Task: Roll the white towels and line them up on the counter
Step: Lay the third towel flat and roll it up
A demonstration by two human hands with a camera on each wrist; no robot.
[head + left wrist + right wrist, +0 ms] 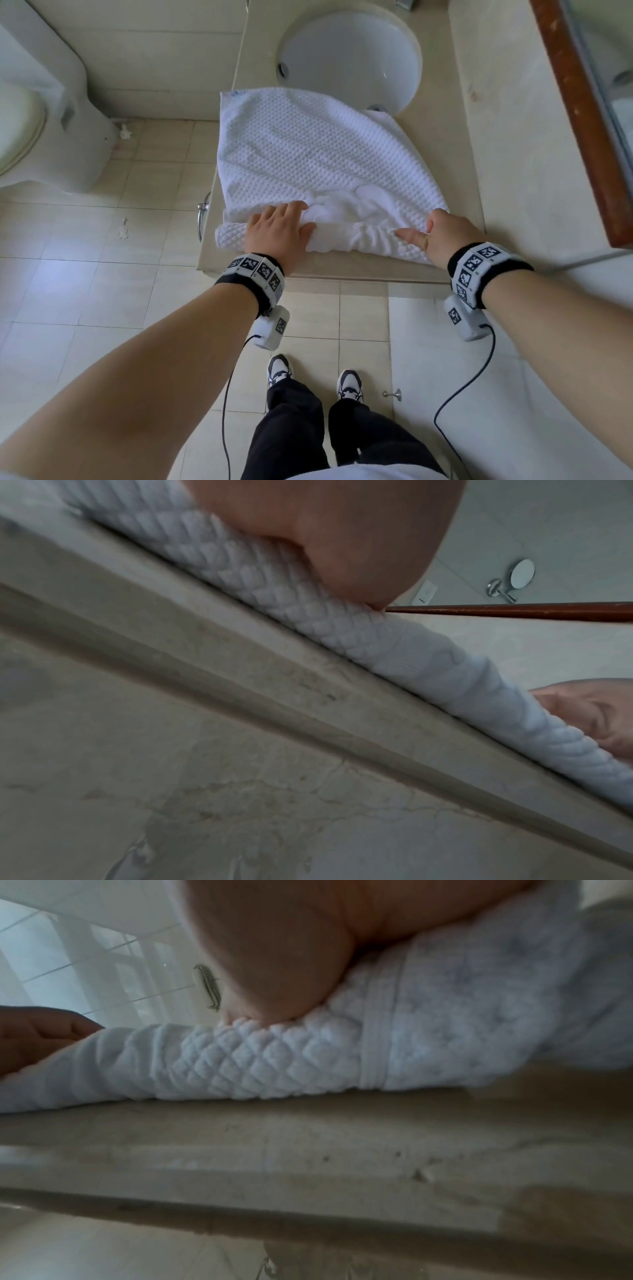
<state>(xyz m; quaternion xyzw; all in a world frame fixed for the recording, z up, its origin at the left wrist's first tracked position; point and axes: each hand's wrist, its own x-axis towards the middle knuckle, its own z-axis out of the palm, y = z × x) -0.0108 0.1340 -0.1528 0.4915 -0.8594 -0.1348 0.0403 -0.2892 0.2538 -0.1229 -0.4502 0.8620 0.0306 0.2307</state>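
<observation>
A white waffle-weave towel (308,150) lies spread on the beige counter (342,269), its far end reaching the sink. Its near edge is rolled into a low roll (342,238) along the counter's front. My left hand (291,221) presses flat on the roll's left part, fingers stretched over it; its palm (342,534) sits on the roll (274,588). My right hand (436,229) grips the roll's right end, fingers tucked out of sight, thumb pointing left along it. Its palm (274,947) bears down on the roll (274,1064).
A round white sink (349,51) is set in the counter behind the towel. A raised ledge and a brown-framed mirror (579,120) run along the right. A toilet (44,120) stands at the left. A metal towel bar (202,219) hangs on the counter's left side.
</observation>
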